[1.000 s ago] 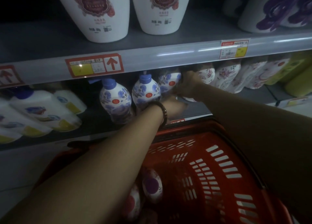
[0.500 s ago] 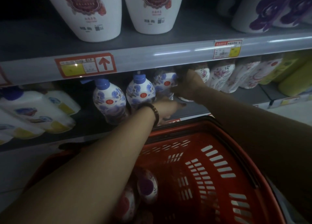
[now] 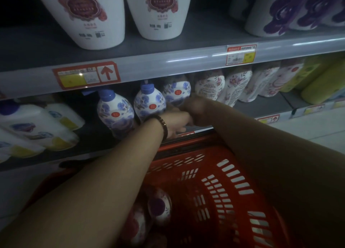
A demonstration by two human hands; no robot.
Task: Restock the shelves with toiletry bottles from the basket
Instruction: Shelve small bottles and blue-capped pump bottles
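Left hand (image 3: 177, 122) and right hand (image 3: 194, 107) meet at the grey lower shelf's (image 3: 261, 105) front edge beside a blue-flowered white bottle (image 3: 176, 92); finger states indiscernible. Red slotted plastic basket (image 3: 233, 191) below.

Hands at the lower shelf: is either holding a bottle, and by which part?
Cannot tell. Both the left hand and right hand sit by the blue-flowered bottle, but any grip is hidden.

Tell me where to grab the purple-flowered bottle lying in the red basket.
Take the purple-flowered bottle around its rounded body, coming down from above through the open top of the red basket. It lies on its side beside another bottle; its cap is hidden.
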